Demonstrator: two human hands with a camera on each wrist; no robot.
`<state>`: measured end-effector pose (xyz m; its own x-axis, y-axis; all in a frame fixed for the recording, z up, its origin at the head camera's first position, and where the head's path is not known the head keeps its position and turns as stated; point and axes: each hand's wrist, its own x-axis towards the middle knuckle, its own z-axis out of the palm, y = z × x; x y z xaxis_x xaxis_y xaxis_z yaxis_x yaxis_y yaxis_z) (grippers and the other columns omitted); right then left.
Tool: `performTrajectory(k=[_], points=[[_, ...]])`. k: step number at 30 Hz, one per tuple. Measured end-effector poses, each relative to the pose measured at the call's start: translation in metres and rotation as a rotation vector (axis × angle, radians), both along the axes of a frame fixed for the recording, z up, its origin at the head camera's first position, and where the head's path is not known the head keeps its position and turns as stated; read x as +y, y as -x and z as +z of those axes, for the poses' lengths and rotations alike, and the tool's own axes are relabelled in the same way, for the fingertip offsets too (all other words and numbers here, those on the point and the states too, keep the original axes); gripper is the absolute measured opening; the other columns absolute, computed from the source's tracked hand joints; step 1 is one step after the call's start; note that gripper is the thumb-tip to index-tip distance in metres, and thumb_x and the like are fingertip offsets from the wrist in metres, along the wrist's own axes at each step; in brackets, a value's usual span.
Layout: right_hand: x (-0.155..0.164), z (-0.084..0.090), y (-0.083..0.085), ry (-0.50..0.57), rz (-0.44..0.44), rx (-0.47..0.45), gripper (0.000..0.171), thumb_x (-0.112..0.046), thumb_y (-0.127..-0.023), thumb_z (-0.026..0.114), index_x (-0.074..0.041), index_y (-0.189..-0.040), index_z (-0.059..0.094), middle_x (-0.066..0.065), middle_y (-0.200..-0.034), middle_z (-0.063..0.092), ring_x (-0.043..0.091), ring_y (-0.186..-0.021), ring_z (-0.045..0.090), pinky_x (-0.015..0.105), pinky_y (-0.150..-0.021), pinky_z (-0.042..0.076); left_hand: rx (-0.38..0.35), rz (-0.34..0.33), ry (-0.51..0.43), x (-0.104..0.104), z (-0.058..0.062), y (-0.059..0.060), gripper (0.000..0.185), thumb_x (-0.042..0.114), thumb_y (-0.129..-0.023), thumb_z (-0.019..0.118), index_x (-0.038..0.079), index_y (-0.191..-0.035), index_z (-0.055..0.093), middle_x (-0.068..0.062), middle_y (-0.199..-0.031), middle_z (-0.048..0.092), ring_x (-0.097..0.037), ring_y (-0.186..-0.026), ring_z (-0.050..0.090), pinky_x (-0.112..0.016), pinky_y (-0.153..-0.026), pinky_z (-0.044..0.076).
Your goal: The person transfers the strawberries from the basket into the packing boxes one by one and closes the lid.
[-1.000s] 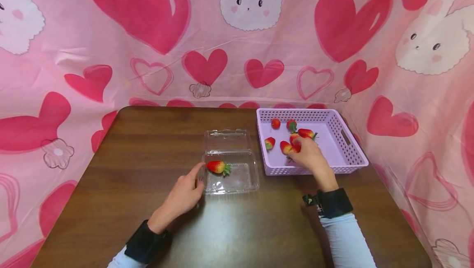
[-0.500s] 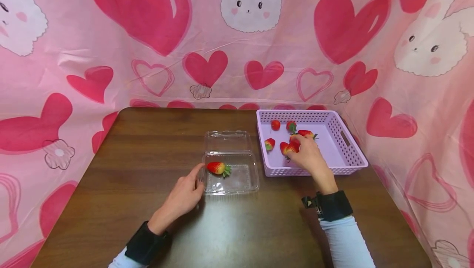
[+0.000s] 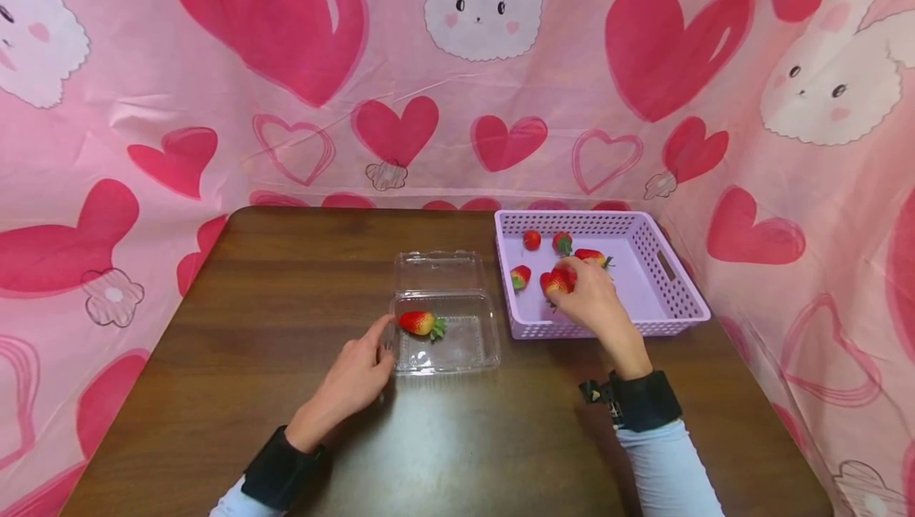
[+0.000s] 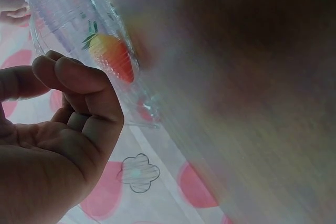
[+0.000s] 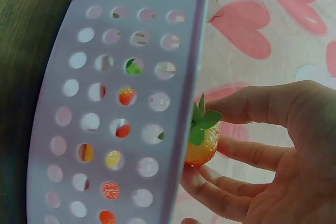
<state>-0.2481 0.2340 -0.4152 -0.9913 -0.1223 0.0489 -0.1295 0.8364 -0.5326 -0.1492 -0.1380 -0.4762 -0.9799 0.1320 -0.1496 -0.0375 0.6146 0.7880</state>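
Strawberry (image 3: 557, 282) in right grip (image 3: 592, 300)

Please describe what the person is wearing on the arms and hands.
Both hands are bare, without gloves or rings in view. The left hand and right hand each follow a wide black wrist band. Light blue sleeves cover the forearms below the bands.

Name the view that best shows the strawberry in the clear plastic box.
The head view: the strawberry lies whole and sharp in the clear box, beside the left hand. The left wrist view shows it blurred through the plastic. The right wrist view misses it.
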Motion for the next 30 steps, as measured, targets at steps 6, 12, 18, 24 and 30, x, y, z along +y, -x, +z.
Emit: performTrajectory(k=[6,12,18,24,30], points=[[-0.004,0.006,-0.001,0.024,0.017,0.02,0.045,-0.014,-0.089,0.074,0.004,-0.13,0.066,0.024,-0.118,0.068,0.04,-0.106,0.06,0.06,-0.095,0.051,0.002,-0.002,0.005,0.0,0.001,0.0,0.065,0.007,-0.102,0.06,0.007,-0.163,0.036,-0.004,-0.069,0.054,-0.02,-0.054,0.053,-0.031,-0.051,0.045],[-0.007,0.006,-0.001,0.027,0.005,0.003,0.034,-0.005,-0.091,0.072,0.003,-0.123,0.068,0.023,-0.11,0.069,0.037,-0.095,0.062,0.053,-0.087,0.056,-0.004,-0.005,-0.001,0.0,0.0,0.0,0.065,0.007,-0.103,0.06,0.007,-0.163,0.036,-0.004,-0.07,0.054,-0.02,-0.054,0.053,-0.03,-0.051,0.046],[-0.012,-0.004,0.01,-0.102,0.05,-0.148,0.054,-0.019,-0.09,0.08,0.006,-0.135,0.063,0.025,-0.123,0.068,0.042,-0.112,0.064,0.06,-0.097,0.052,0.007,-0.002,0.008,-0.001,0.0,0.0,0.065,0.007,-0.102,0.061,0.006,-0.163,0.036,-0.004,-0.071,0.054,-0.019,-0.056,0.052,-0.03,-0.052,0.046],[-0.019,-0.021,0.026,-0.183,0.038,-0.227,0.056,-0.021,-0.087,0.083,0.002,-0.135,0.065,0.022,-0.121,0.07,0.038,-0.109,0.064,0.057,-0.096,0.054,0.015,-0.007,0.012,-0.001,-0.001,0.001,0.065,0.007,-0.102,0.06,0.006,-0.162,0.037,-0.003,-0.07,0.054,-0.019,-0.055,0.052,-0.03,-0.051,0.045],[-0.021,-0.03,0.034,-0.227,0.054,-0.263,0.049,-0.018,-0.086,0.083,0.001,-0.129,0.068,0.02,-0.116,0.07,0.036,-0.107,0.064,0.055,-0.093,0.054,0.021,-0.007,0.022,0.0,-0.001,0.001,0.064,0.007,-0.102,0.06,0.006,-0.161,0.038,-0.003,-0.069,0.053,-0.019,-0.054,0.051,-0.03,-0.051,0.044]])
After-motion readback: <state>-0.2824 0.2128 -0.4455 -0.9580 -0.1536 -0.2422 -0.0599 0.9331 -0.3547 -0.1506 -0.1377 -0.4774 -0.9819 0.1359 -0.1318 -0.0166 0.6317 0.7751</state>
